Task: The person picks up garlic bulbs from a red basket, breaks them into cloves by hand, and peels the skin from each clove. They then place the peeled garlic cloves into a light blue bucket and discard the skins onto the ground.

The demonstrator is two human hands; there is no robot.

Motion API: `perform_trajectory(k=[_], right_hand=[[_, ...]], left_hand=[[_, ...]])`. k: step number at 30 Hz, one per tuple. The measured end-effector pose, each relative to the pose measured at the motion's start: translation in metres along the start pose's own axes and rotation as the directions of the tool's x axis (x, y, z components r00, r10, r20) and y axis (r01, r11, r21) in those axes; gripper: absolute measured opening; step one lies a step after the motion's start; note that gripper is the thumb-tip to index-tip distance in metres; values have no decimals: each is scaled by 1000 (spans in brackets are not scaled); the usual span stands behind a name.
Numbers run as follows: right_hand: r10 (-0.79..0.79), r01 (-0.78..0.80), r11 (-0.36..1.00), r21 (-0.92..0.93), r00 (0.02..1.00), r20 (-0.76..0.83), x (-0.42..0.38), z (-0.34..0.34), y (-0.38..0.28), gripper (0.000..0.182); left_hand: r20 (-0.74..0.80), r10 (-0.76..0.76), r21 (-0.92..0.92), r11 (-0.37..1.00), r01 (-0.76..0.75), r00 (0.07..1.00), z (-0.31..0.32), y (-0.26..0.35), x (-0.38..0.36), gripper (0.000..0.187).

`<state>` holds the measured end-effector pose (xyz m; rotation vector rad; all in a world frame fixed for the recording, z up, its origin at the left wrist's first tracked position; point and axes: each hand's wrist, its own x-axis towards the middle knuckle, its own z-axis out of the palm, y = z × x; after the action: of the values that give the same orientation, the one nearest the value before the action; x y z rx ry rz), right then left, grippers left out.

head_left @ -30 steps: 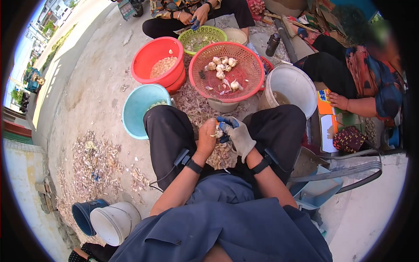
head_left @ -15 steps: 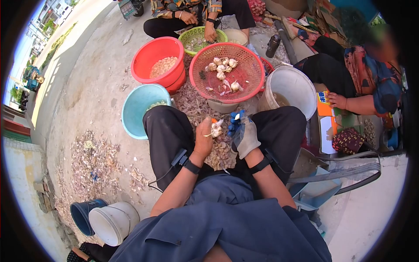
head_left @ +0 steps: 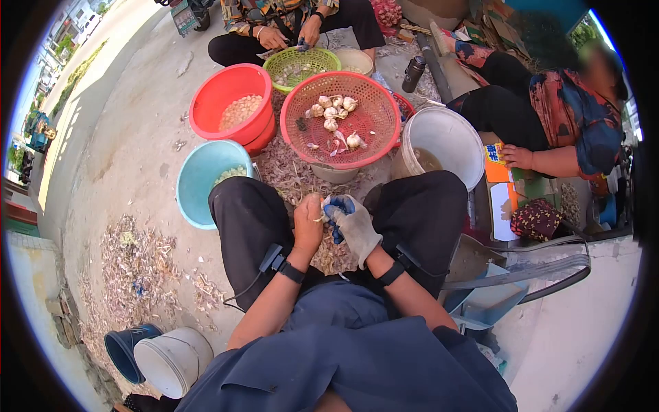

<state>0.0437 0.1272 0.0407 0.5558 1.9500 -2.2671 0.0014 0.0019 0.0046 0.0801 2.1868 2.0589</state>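
My bare left hand (head_left: 308,223) is closed round a garlic bulb (head_left: 325,203), which is mostly hidden between my hands. My right hand (head_left: 353,230), in a grey glove with blue fingertips, is pressed against the left one with its fingers curled onto the garlic. Both hands are between my knees, above a heap of papery garlic skins (head_left: 333,257). Just beyond them, several whole bulbs and loose pieces lie in a red perforated basket (head_left: 374,147), which rests on a pale bucket.
To the left stand a turquoise basin (head_left: 189,185) and a red tub (head_left: 206,93), both holding peeled cloves. A white bucket (head_left: 473,147) is at right. Another person works over a green basket (head_left: 329,60); a second person sits at right. Two buckets (head_left: 161,371) lie at lower left.
My right hand has moved in from apart to meet my left hand at the garlic. A white clove at its fingertips and an orange item by my left hand no longer show.
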Motion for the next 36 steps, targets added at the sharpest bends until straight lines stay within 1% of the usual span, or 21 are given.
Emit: perform_trajectory(k=[1,3,4,5,7,8,9,11,12,14,15,17,19,21,23,24,27,31,34,35,36], right_hand=[[-78,75,990,-115,997,-18,4,-2,8,26],[-131,125,960,-251,991,-9,6,-3,20,27],[-189,178,924,-339,982,1,4,-3,17,27],[-196,183,921,-345,981,-4,4,-3,17,27],[-181,172,934,-314,983,0,5,-3,16,24],[-124,120,960,-252,992,-2,6,-3,15,25],[-126,120,959,-256,992,-8,6,-4,14,25],[-5,5,979,-202,1000,3,7,-6,14,23],[0,1,980,-201,1000,2,8,-7,15,23],[158,-164,983,79,984,77,12,-12,14,21],[167,-173,982,80,982,85,14,-13,15,21],[139,-167,956,241,982,130,16,-14,22,19],[122,-169,924,343,980,155,14,-14,24,21],[155,-217,868,447,973,171,8,-9,11,22],[126,-221,848,482,967,222,9,-10,13,22],[86,-198,863,464,964,251,10,-12,14,25],[57,-180,872,454,961,272,6,-9,6,27],[29,-149,888,436,962,270,3,-3,1,29],[16,-124,888,442,971,240,-2,4,-9,31],[17,-119,892,437,973,230,-2,4,-10,31],[17,-113,895,432,975,220,-3,5,-10,31]], left_hand=[[-34,126,113,986,-122,991,3,-3,3,49],[-50,61,98,994,-56,997,6,-3,1,47],[-57,49,83,996,-44,997,8,-6,1,46],[-53,55,75,996,-51,997,7,-8,2,46],[-29,37,162,986,-32,999,4,-13,2,46],[-24,11,137,991,-7,1000,4,-15,4,46],[-19,12,132,991,-9,1000,5,-17,4,46],[-11,-33,116,993,34,999,4,-9,1,44],[-10,-38,116,992,39,999,4,-14,1,44],[-23,-38,32,999,38,999,4,-21,4,45],[-30,-46,37,998,47,999,2,-26,3,45],[15,-78,-25,997,79,997,3,-17,2,44],[20,-17,-70,997,19,1000,1,-23,6,44],[64,-157,-165,972,165,986,-3,-7,3,47],[49,-221,-281,933,225,974,-2,-11,4,47],[77,-250,-347,901,261,965,-4,-12,4,47],[42,-281,-414,868,273,959,-4,-7,5,47],[66,-297,-463,837,293,953,-9,0,4,45],[63,-344,-578,753,315,937,-8,0,6,46],[58,-339,-577,756,309,939,-7,0,6,46],[72,-353,-628,711,318,933,-7,0,7,47]])
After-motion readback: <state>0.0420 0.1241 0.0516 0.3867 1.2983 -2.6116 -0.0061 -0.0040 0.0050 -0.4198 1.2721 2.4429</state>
